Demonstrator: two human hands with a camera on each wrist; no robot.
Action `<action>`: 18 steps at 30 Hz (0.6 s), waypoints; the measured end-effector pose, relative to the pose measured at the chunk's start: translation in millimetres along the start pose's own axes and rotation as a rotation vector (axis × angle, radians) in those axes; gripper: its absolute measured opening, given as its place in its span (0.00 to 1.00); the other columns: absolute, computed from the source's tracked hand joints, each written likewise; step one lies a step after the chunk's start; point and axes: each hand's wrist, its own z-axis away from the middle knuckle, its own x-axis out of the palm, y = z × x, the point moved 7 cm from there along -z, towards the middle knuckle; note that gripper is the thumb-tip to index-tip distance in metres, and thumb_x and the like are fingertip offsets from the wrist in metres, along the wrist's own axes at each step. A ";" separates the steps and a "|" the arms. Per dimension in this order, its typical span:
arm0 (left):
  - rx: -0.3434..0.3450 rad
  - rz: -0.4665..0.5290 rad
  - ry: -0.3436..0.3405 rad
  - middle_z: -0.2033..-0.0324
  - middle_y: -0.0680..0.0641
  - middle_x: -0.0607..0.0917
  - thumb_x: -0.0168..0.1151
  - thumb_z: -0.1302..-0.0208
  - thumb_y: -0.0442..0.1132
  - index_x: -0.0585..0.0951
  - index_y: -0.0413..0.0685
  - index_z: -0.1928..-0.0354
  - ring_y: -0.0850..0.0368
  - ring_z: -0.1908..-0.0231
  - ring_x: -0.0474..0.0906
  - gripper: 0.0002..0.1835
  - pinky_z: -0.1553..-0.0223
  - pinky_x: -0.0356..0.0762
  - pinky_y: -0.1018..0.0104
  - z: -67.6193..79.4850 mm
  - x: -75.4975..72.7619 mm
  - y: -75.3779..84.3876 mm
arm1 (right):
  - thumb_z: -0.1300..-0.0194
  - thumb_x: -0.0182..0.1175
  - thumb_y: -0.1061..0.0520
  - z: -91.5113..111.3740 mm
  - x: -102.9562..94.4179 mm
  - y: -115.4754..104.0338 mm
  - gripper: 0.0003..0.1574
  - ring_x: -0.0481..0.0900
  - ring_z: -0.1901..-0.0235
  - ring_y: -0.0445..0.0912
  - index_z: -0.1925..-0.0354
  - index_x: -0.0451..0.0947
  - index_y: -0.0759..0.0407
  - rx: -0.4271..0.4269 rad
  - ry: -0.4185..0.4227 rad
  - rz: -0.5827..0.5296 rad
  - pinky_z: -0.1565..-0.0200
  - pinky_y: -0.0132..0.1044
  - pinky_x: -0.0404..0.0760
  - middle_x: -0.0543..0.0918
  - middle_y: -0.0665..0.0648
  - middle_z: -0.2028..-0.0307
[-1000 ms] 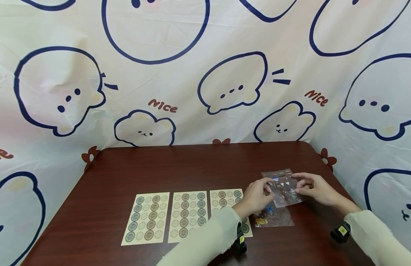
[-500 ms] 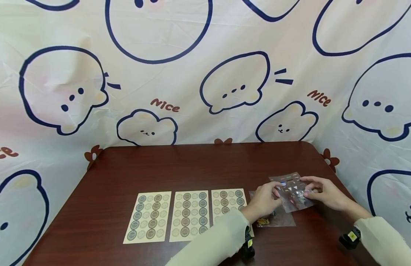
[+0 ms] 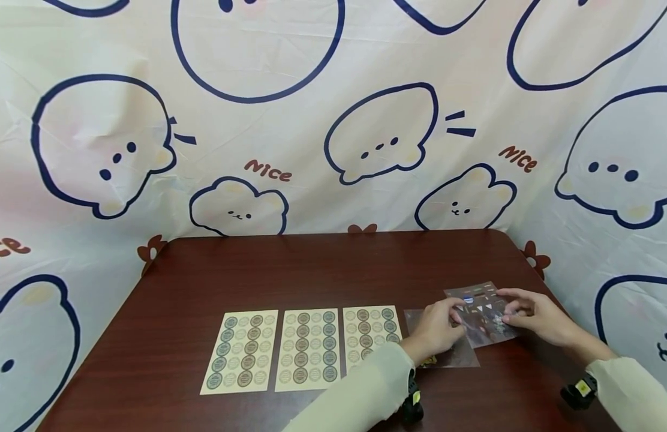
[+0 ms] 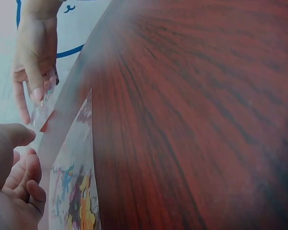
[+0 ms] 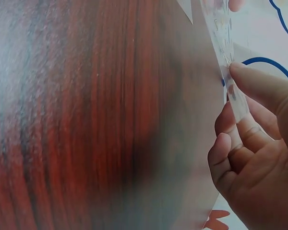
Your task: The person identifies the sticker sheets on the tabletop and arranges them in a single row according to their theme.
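Observation:
A clear sticker sheet [image 3: 481, 315] with small printed shapes is held up over the right part of the table, tilted. My right hand [image 3: 541, 318] pinches its right side; in the right wrist view the thumb [image 5: 259, 86] lies on one face and curled fingers are behind. At the opposite edge, my left hand [image 3: 435, 327] pinches the sheet between thumb and fingers. Beneath the left hand lies a second clear sheet [image 3: 464, 355], partly covered by that hand. Colourful cartoon figures [image 4: 81, 201] on it show in the left wrist view.
Three cream sheets of round stickers lie in a row: a left one [image 3: 239, 351], a middle one [image 3: 308, 351] and a right one [image 3: 370, 324], partly behind the left forearm. The dark red-brown table [image 3: 323, 270] meets a cartoon-printed cloth [image 3: 306, 144] behind and at both sides.
Both hands have moved right and slightly nearer with the clear sticker sheet. More of the second clear sheet's figures are now covered by the left hand.

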 end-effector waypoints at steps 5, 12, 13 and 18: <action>0.005 -0.020 0.007 0.72 0.59 0.81 0.68 0.40 0.31 0.81 0.53 0.40 0.73 0.79 0.67 0.25 0.69 0.68 0.80 -0.8 1.5 2.4 | 0.32 0.64 0.63 3.0 -1.9 1.9 0.34 0.78 0.70 0.37 0.34 0.65 0.77 -0.028 -0.016 -0.011 0.69 0.29 0.75 0.85 0.50 0.67; 0.010 -0.055 0.020 0.71 0.59 0.84 0.71 0.42 0.33 0.82 0.54 0.41 0.75 0.77 0.68 0.25 0.65 0.68 0.83 0.3 6.6 6.0 | 0.33 0.64 0.65 5.9 -0.9 6.4 0.34 0.78 0.71 0.35 0.35 0.65 0.79 -0.045 -0.044 -0.012 0.71 0.31 0.77 0.86 0.48 0.66; 0.009 -0.053 0.016 0.71 0.59 0.84 0.71 0.42 0.33 0.82 0.54 0.41 0.75 0.76 0.68 0.25 0.64 0.68 0.83 0.4 7.4 6.1 | 0.33 0.64 0.65 6.3 -0.9 6.3 0.34 0.78 0.71 0.35 0.35 0.65 0.80 -0.058 -0.049 -0.010 0.71 0.31 0.77 0.86 0.48 0.66; 0.003 -0.052 0.000 0.70 0.59 0.84 0.70 0.41 0.33 0.82 0.54 0.40 0.74 0.76 0.69 0.25 0.65 0.68 0.82 1.4 10.6 7.1 | 0.33 0.63 0.66 8.5 0.2 9.1 0.33 0.80 0.71 0.36 0.36 0.64 0.81 -0.074 -0.068 -0.012 0.70 0.31 0.77 0.87 0.51 0.65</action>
